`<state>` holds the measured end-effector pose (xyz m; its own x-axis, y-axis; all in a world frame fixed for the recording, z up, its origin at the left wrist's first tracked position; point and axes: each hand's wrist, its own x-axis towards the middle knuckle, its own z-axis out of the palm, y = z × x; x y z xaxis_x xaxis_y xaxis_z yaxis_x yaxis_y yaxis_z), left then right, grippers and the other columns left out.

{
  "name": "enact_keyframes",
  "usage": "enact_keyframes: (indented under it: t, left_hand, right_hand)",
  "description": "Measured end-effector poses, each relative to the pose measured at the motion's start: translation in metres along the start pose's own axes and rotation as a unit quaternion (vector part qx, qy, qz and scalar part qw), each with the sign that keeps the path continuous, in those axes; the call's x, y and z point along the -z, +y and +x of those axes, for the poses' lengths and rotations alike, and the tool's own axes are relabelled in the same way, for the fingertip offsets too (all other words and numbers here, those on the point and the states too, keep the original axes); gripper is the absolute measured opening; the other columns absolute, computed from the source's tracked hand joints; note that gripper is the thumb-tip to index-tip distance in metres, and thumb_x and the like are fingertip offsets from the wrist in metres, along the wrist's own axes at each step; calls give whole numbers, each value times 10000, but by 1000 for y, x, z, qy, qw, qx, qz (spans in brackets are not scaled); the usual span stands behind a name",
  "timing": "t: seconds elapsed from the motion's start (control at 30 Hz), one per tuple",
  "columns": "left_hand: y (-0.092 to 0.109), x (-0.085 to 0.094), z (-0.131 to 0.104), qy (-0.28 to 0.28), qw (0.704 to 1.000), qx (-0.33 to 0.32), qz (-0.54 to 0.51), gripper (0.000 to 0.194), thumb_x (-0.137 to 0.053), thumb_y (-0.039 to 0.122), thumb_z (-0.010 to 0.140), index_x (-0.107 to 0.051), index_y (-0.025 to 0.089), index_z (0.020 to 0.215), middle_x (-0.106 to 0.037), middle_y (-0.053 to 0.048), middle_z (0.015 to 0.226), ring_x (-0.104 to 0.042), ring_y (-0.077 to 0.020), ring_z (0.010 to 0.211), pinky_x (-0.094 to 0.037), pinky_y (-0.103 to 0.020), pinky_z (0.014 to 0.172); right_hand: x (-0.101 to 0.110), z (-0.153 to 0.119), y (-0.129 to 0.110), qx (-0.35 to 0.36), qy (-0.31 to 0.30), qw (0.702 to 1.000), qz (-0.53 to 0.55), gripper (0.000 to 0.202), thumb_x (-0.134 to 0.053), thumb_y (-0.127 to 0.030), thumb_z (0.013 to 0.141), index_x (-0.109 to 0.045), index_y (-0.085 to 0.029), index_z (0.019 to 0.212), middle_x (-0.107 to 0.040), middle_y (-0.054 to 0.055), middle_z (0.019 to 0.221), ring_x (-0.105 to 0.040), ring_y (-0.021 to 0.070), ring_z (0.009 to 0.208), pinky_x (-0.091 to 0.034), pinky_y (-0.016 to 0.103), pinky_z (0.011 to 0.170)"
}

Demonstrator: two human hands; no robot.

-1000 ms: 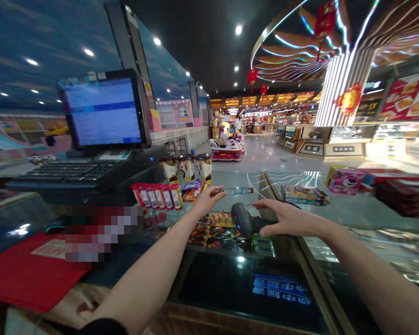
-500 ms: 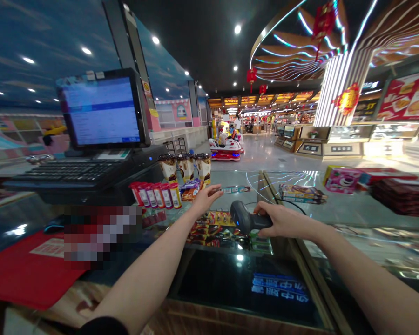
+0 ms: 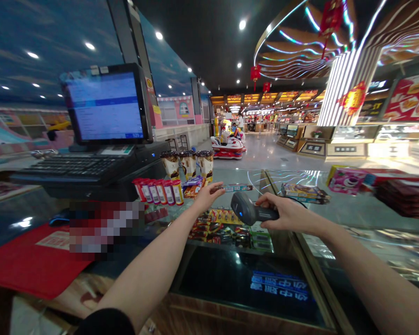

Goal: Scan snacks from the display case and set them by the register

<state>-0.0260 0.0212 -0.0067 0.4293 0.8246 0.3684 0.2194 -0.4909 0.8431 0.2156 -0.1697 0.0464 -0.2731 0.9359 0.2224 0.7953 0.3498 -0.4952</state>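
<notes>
My left hand [image 3: 208, 197] reaches over the glass counter, its thumb and fingers closed at the left end of a slim, pale-blue packet [image 3: 238, 188] with a barcode facing up. To the right, my right hand [image 3: 286, 211] grips the handle of a black barcode scanner [image 3: 247, 209]. The scanner's head points left, a little nearer to me than the packet, and the two are apart. Left of my left hand stand a row of red, purple and yellow tubes [image 3: 161, 192], several lidded cups [image 3: 187, 165] and some purple and orange snack packs [image 3: 194, 185].
A till screen [image 3: 103, 107] and keyboard [image 3: 70, 167] stand at the left, above a red mat [image 3: 28, 267]. Flat boxes [image 3: 305, 193], a pink box [image 3: 347, 180] and dark red packs [image 3: 400, 197] lie on the right. Small goods show under the glass.
The view has shifted slightly, moving the scene a little to the right. The scanner has risen and turned slightly, showing more of its handle. My left hand keeps its place at the packet.
</notes>
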Motion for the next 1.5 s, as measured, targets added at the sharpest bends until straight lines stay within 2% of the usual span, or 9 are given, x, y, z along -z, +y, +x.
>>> enact_keyframes:
  t: [0.4,0.57,0.67,0.77,0.83,1.0,1.17,1.37,1.5]
  left_hand:
    - [5,1,-1,-11,1000,17,9,555,-670,436,761,-631,139,1228,-713,-101,1027,-651,-204,929,-483,-322,852]
    - [5,1,-2,-3,999,10,36,512,-654,425,774,-650,158,1211,-720,-77,984,-650,-195,883,-483,-317,834]
    - [3,1,-1,-1,1000,5,10,534,-685,432,754,-649,156,1209,-718,-85,995,-648,-190,894,-484,-314,841]
    - [2,1,-1,0,1000,5,2,547,-708,446,736,-656,158,1197,-719,-88,986,-647,-193,898,-485,-321,844]
    - [2,1,-1,0,1000,5,6,554,-706,454,736,-653,155,1199,-719,-86,973,-645,-190,881,-486,-320,831]
    - [3,0,-1,-3,1000,6,16,566,-683,461,755,-637,141,1220,-713,-93,983,-643,-183,854,-483,-314,808]
    - [3,0,-2,1,1000,10,16,560,-693,468,747,-646,155,1209,-711,-85,974,-645,-184,870,-484,-310,819]
    - [2,0,-2,-2,1000,8,9,566,-696,465,751,-639,150,1218,-710,-91,985,-647,-188,886,-490,-315,830]
    - [0,1,-1,-2,1000,7,5,577,-696,473,749,-636,146,1220,-710,-97,1006,-649,-189,903,-488,-319,851]
  right_hand:
    - [0,-1,0,6,-13,1000,12,382,-675,-336,723,-547,-205,1058,-659,32,934,-618,191,819,-451,306,736]
    - [-1,0,0,3,-15,1000,9,383,-673,-336,727,-551,-208,1067,-659,35,943,-621,199,841,-450,312,752]
    - [-2,0,2,-1,-16,1000,1,492,-691,-355,715,-541,-208,1160,-655,41,961,-623,206,840,-449,319,749]
    - [-2,0,2,-1,-19,1000,-7,703,-702,-369,705,-440,-208,1336,-637,32,938,-613,199,806,-443,313,723]
    - [-2,0,1,-1,-28,1000,-10,744,-701,-369,704,-408,-212,1370,-623,24,923,-603,191,793,-434,304,710]
    - [-5,0,1,-12,-70,997,-18,658,-712,-404,689,-475,-220,1275,-610,18,904,-591,185,767,-406,292,671]
    - [-9,0,4,-6,-73,997,-9,621,-724,-382,660,-506,-234,1222,-612,17,904,-596,190,766,-407,295,674]
    - [-11,-1,8,-14,-81,997,-13,634,-745,-384,651,-516,-241,1224,-628,26,913,-608,202,792,-433,307,702]
    - [-7,-2,7,-18,-102,994,16,714,-764,-440,657,-506,-231,1288,-647,43,996,-624,216,871,-460,318,761]
